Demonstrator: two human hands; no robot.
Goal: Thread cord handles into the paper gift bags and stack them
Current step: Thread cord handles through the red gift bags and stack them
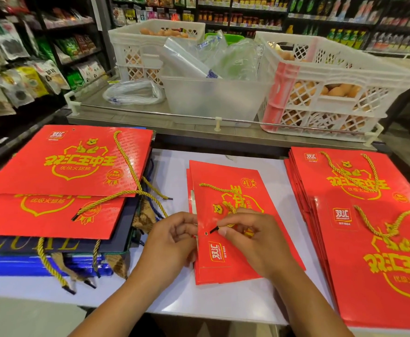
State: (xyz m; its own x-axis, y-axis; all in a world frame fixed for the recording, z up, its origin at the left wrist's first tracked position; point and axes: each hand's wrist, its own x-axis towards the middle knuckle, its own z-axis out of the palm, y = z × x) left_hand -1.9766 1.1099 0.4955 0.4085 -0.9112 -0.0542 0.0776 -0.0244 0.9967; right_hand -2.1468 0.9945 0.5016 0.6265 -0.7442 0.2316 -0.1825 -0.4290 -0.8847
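Threading step underway: right hand (245, 235) pinching black tip of yellow cord (219, 189), aiming at punched hole (206, 233) at 9 o'clock of the tip; left hand (172, 239) gripping edge of flat red bag (233, 254) lying mid-bench (170, 171). Keeping tip stiff and square to hole, bracing paper right beside it, likely avoiding tearing. Finished stack (369, 239) sitting at 3 o'clock, other pile (60, 181) at 9.
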